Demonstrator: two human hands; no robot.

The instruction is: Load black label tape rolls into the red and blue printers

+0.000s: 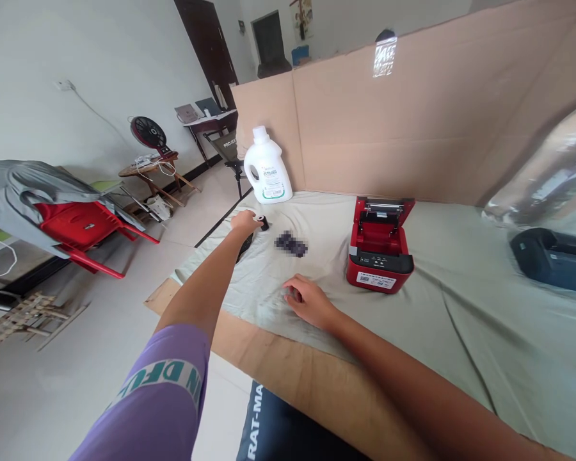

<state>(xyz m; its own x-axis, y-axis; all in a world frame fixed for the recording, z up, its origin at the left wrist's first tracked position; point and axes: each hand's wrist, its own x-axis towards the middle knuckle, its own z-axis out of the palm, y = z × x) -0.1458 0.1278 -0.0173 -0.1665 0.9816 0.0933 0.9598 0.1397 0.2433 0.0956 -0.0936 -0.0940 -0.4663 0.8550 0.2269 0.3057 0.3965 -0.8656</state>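
Observation:
My left hand (246, 222) reaches over the cloth's far left side. Its thumb and fingers are closed at the left edge of a small black roll (263, 223) with a pale end. Under my left forearm a dark item (244, 248) is mostly hidden. A dark, pixelated item (291, 244) lies between my two hands. Lower down, my right hand (310, 301) rests near the cloth with loosely curled fingers, thumb apart, and nothing visible in it. A red and black printer (380, 256) stands to its right, lid raised, its red inside showing.
A white detergent bottle (267, 168) stands at the back left, against a cardboard panel (413, 121). At the right are a dark blue device (557, 259) and a plastic-wrapped bundle (542, 166). A red chair (96, 230) stands on the floor to the left.

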